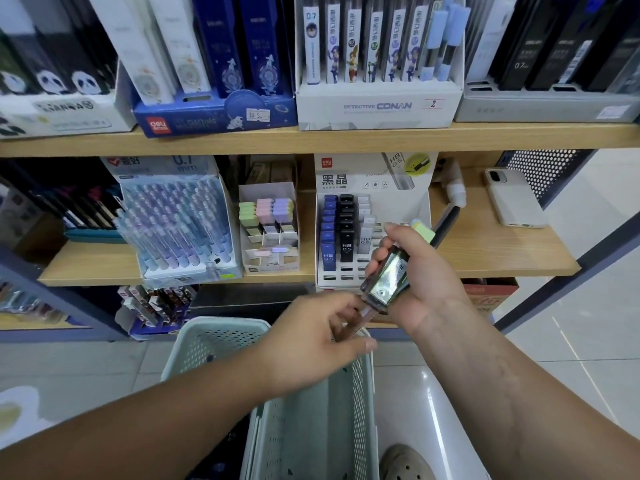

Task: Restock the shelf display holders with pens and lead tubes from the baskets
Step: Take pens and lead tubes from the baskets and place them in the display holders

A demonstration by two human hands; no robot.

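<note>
Gripping the lead tubes (386, 275) in my right hand (427, 271), I am pinching one with my left hand (311, 341); tugging crookedly risks spilling the others.

I have my right hand (415, 271) raised, palm side toward me, fingers and thumb curled round a bundle of lead tubes (386, 280). My left hand (311, 341) sits just below it, knuckles up, thumb and fingertips pinching the bundle's lower end — both forearms reach forward.
</note>
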